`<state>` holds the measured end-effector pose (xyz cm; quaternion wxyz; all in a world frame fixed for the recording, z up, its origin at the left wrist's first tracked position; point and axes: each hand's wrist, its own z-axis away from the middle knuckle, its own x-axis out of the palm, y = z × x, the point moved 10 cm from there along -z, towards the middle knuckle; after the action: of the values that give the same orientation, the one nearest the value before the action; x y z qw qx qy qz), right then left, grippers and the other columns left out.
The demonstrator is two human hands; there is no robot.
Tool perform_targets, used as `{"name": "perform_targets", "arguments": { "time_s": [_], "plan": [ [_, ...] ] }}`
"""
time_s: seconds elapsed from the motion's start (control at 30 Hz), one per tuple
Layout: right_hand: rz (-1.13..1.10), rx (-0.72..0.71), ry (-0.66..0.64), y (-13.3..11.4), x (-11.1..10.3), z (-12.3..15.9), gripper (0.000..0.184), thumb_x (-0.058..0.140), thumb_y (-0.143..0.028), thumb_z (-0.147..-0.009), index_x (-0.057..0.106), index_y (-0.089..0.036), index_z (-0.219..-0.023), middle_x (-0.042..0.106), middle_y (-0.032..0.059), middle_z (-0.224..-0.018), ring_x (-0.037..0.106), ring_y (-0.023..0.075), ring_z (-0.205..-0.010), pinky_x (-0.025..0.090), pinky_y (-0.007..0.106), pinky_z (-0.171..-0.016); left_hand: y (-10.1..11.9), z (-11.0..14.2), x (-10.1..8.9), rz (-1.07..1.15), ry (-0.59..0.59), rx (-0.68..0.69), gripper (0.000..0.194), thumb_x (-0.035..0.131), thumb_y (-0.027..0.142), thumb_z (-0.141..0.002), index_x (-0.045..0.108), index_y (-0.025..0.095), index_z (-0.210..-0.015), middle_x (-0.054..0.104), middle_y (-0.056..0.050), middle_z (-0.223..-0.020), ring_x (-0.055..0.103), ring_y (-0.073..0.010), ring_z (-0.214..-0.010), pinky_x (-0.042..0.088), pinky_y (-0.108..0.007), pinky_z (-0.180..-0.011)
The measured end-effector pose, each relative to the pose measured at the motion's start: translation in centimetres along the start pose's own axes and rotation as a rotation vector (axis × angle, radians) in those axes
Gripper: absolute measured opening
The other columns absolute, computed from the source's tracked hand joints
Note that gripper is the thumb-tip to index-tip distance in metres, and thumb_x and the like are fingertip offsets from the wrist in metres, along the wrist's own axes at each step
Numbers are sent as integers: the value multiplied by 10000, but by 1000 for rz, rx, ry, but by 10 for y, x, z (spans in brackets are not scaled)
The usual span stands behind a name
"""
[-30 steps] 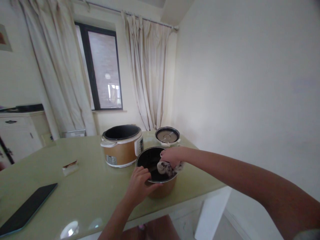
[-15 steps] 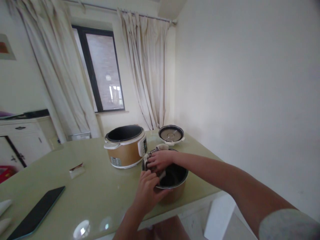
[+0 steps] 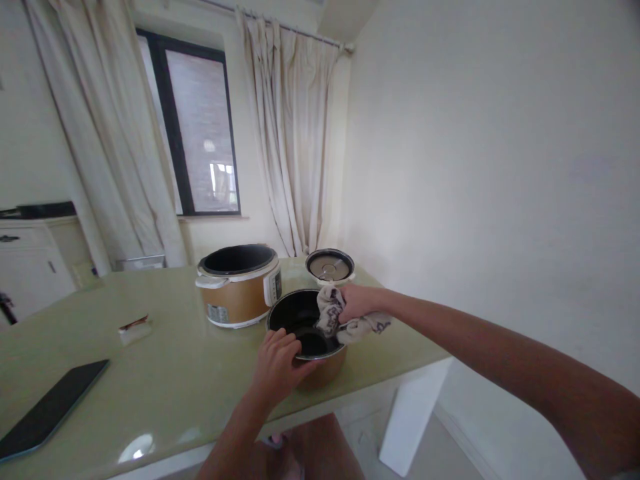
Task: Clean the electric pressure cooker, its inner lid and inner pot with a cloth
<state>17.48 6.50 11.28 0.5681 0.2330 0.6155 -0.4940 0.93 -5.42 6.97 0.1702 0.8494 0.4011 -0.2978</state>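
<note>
Near the table's front edge stands a round inner pot (image 3: 295, 313), dark inside and brown outside. My left hand (image 3: 280, 360) grips its near left rim, fingers over the edge and thumb along the outside. A pale cloth with dark markings (image 3: 330, 308) is bunched in my right hand (image 3: 357, 303), at the pot's right rim; part of it hangs over the rim and part trails outside. Just behind the pot, to the left, sits the gold and white cooker body (image 3: 240, 293), uncovered. Its round lid (image 3: 330, 265) lies behind the pot, inner side up.
A dark flat tablet-like slab (image 3: 55, 403) lies at the left on the green table (image 3: 190, 373). Farther back is a small whitish packet (image 3: 134, 328) with a brown strip. A wall (image 3: 480, 167) rises beyond the table's right side.
My right hand has moved with the cloth from the pot's left inner side to its right rim. My left hand stays on the near rim. The view has turned slightly right.
</note>
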Motion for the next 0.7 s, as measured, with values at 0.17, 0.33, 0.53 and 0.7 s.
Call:
{"name": "perform_targets", "arguments": {
  "time_s": [0.17,0.33,0.53,0.7],
  "plan": [
    [184,-10,93,1,-2,11,683,811,-341,-658,639,-194,-1303,749,88,-1133,702,278,-978,515,319,-834,-1,-3,-1,76,-4,-27,433,814,503,-826,571,216,-611,630,-6,-664,561,-207,-749,376,-369,-750],
    [397,93,311,10,-12,-27,775,776,-360,-764,498,-219,-1474,640,184,-1294,675,347,-1071,523,385,-833,-2,-2,0,110,-9,-56,429,834,474,-809,567,210,-603,633,1,-659,563,-202,-751,366,-370,-760],
    [563,-408,320,-84,18,-86,629,718,-278,-865,506,-262,-1457,532,166,-1366,567,317,-1226,525,387,-908,-5,3,1,161,-35,-36,455,858,498,-778,561,203,-599,605,11,-638,550,-190,-732,360,-360,-742],
    [624,-957,153,-166,65,-76,627,701,-250,-866,508,-276,-1462,523,136,-1388,547,280,-1267,495,363,-965,-14,9,-1,194,-57,-36,503,838,554,-782,536,199,-594,594,3,-634,548,-190,-731,369,-361,-743]
  ]
}}
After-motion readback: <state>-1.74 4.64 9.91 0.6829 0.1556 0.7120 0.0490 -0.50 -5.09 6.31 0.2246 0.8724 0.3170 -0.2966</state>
